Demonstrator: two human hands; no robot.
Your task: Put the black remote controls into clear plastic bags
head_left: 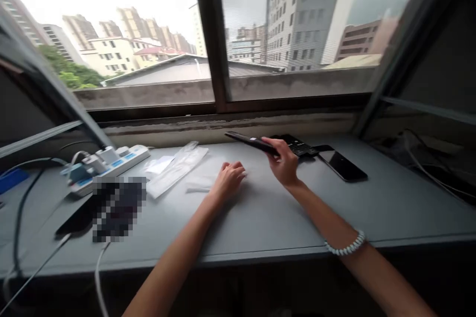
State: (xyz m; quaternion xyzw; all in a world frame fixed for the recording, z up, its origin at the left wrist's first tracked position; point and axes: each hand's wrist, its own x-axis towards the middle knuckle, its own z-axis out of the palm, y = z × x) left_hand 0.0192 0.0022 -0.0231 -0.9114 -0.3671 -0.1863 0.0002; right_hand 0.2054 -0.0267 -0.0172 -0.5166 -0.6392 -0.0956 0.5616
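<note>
My right hand is closed around a dark smartphone, held tilted above the grey desk near its back edge. A white beaded bracelet circles that forearm. My left hand rests on the desk with its fingers curled, touching a small clear plastic packet. A larger clear plastic sleeve lies just left of it. Behind my right hand lies a black remote-like device, and another dark phone lies flat to its right.
A white power strip with plugs sits at the left, with cables trailing off the desk's front edge. A blurred dark object lies near it. Window frame and sill run along the back. More cables lie at right.
</note>
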